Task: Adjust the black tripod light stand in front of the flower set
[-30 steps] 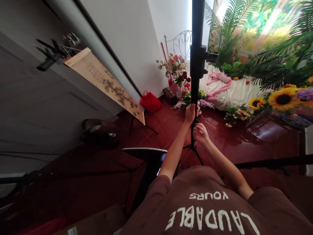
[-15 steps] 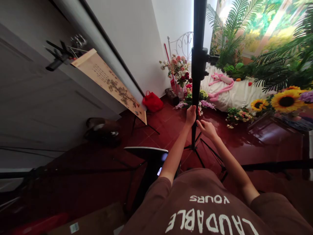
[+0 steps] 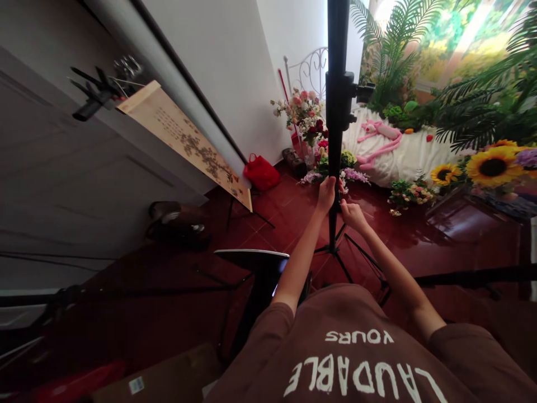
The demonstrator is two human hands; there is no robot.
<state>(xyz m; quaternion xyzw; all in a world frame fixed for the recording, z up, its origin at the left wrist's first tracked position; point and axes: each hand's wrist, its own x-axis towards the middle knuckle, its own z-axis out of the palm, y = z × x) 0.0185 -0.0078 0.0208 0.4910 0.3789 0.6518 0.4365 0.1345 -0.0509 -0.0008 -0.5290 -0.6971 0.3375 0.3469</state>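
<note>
A black stand pole (image 3: pixel 336 143) rises upright in the middle of the head view, with a clamp knob (image 3: pixel 364 92) above my hands and tripod legs (image 3: pixel 344 266) spread on the floor below. My left hand (image 3: pixel 326 194) is wrapped round the pole. Just below it on the right side, my right hand (image 3: pixel 353 215) is closed at the pole, its fingertips pressed together against a small part there that I cannot make out.
A hanging scroll (image 3: pixel 193 145) and a red bag (image 3: pixel 261 172) are at the left. Flowers (image 3: pixel 308 112), a white cloth with a pink toy (image 3: pixel 384 140) and sunflowers (image 3: pixel 491 167) lie beyond the pole. A dark board (image 3: pixel 251 258) is near my left arm.
The view has shifted slightly. My right hand has moved a little up and closer in at the pole; my left hand keeps its hold.
</note>
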